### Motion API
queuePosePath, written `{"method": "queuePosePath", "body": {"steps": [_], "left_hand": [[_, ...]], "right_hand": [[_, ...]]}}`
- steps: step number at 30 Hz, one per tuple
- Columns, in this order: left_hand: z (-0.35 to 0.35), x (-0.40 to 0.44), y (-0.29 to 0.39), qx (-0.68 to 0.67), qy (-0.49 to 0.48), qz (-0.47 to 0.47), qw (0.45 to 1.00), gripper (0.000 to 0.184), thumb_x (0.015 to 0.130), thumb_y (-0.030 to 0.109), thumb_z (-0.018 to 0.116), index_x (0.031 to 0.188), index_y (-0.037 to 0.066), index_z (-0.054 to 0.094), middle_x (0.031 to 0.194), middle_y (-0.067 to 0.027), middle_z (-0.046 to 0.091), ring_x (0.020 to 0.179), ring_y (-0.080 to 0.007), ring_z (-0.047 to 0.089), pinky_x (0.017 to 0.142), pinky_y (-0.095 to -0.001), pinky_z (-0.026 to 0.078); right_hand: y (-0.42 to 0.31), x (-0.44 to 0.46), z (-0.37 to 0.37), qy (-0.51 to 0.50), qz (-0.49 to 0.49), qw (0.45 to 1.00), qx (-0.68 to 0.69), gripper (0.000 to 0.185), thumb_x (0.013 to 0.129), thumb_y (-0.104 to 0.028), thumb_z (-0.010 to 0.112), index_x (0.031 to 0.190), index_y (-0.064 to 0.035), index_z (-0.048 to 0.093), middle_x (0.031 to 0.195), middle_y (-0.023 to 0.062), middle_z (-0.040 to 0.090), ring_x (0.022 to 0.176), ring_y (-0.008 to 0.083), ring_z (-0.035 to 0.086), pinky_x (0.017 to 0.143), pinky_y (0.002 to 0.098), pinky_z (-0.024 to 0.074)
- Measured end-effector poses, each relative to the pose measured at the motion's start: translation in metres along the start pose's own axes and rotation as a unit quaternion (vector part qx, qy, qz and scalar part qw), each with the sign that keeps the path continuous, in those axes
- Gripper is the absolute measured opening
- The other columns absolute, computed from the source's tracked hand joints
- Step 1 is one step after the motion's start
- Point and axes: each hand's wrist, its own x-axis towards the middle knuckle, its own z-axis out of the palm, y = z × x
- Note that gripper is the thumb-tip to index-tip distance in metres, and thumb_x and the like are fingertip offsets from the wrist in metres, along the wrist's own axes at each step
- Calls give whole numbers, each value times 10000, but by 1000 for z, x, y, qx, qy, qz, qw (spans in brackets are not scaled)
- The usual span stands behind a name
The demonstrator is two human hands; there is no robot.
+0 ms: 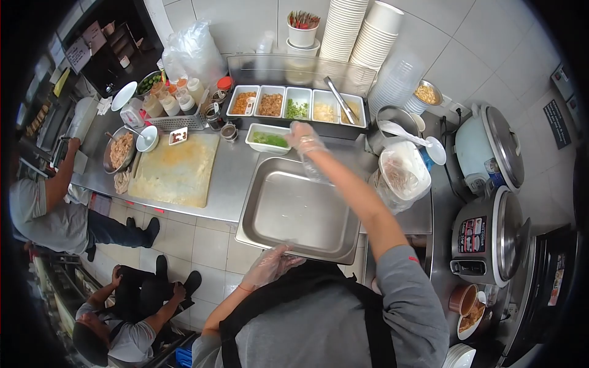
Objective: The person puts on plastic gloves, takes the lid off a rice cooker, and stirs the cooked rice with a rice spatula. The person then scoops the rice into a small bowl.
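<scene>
I have open room above the flat cutting board and over the left half of the steel pan. The right forearm crosses above the pan's right edge, the plastic-lined tub crowds the space beyond it, and tongs slant up toward the clear guard.

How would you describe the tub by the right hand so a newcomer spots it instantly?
Start at the large rectangular steel pan in front of the person. Just beyond its far edge, toward the left, sits a white rectangular tub of chopped greens, the gloved right hand at its right end. Unlike the white tubs lined up behind, it stands outside their row.
</scene>
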Motion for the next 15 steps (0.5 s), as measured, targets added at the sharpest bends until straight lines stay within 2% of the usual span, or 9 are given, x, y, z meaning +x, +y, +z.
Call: {"method": "queuePosePath", "body": {"steps": [3, 9, 12, 15], "left_hand": [[-3, 0, 0, 0, 14, 11, 1000, 344, 953, 211, 414, 1174, -49, 462, 1175, -143, 525, 1084, -213, 528, 1000, -344, 401], [-7, -7, 4, -15, 46, 16, 999, 302, 943, 189, 432, 1113, -55, 488, 1136, -154, 548, 1057, -215, 548, 984, -326, 415], [-17, -7, 1, -19, 56, 21, 998, 284, 937, 181, 444, 1091, -52, 497, 1112, -153, 563, 1034, -217, 563, 976, -320, 423], [-16, -9, 5, -22, 67, 25, 997, 278, 934, 177, 451, 1089, -48, 499, 1097, -151, 573, 1010, -212, 575, 964, -312, 433]], "right_hand": [[-2, 6, 29, 76, 65, 994, 53, 255, 747, -140, 575, 975, -34, 531, 937, 230, 601, 968, 395, 564, 804, 455, 459], [5, 1, 20, 82, 93, 991, 54, 217, 762, -117, 551, 973, -71, 534, 978, 201, 601, 983, 389, 560, 796, 469, 457], [18, -5, 9, 85, 84, 993, 12, 188, 772, -121, 540, 954, -78, 551, 966, 204, 607, 967, 379, 572, 791, 462, 466], [26, -12, -10, 44, 104, 993, -40, 171, 794, -78, 532, 958, -56, 577, 1027, 196, 598, 1000, 360, 576, 817, 452, 483]]}}
